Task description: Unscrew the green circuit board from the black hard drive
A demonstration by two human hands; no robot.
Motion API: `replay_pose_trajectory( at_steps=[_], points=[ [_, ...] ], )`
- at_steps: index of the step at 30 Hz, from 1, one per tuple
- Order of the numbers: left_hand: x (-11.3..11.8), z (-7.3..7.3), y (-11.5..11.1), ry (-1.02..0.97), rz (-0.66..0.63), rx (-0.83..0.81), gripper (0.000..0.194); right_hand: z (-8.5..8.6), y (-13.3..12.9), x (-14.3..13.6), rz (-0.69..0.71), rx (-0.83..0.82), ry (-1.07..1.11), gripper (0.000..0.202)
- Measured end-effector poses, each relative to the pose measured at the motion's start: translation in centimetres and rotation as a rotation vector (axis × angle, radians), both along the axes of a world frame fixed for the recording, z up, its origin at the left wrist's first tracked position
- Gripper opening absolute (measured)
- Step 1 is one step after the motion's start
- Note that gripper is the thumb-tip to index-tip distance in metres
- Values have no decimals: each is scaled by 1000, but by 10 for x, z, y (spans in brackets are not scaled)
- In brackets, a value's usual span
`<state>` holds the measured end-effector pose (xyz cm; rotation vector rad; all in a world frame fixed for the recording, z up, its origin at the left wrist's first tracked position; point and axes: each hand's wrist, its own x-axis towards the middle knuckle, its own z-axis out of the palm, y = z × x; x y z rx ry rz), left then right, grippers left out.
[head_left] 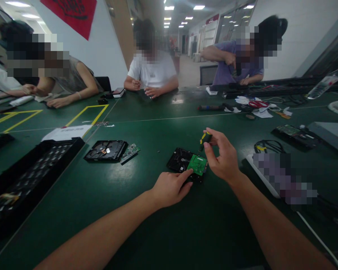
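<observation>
A black hard drive (pixel 178 160) with a green circuit board (pixel 197 164) on it lies on the green table (pixel 146 232). My left hand (pixel 173 187) rests at its near edge, index fingertip on the board, thumb apart from the finger. My right hand (pixel 221 157) pinches a small yellow and black screwdriver (pixel 205 139) just above the board's far right corner. The screwdriver's lower end is too small to make out clearly. To the left lie another black drive (pixel 105 150) and a loose circuit board (pixel 130 151).
A long black tray (pixel 30 180) is at the left. A white-edged device (pixel 261 176), cables and another drive (pixel 294 135) are at the right. Several people sit across the table, one in a white shirt (pixel 153 71). A bottle (pixel 325 83) stands tilted at the far right.
</observation>
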<state>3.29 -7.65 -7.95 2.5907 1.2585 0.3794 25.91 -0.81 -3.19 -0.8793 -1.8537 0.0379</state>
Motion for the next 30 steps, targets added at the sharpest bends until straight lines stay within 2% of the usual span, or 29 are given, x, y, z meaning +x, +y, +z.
replay_pose_trajectory(
  at_steps=[7, 13, 19, 25, 30],
  points=[
    [0, -1, -1, -9, -2, 9, 50, 6, -3, -2, -23, 66, -14, 40],
    [0, -2, 0, -19, -10, 8, 49, 3, -4, -3, 12, 18, -17, 45],
    [0, -5, 1, -25, -12, 6, 49, 3, -5, -5, -20, 77, -16, 36],
    [0, -4, 1, -18, -13, 13, 49, 3, -6, -5, 13, 18, -21, 46],
    [0, -3, 1, -22, -14, 10, 49, 2, -6, -6, 4, 24, -19, 45]
  ],
)
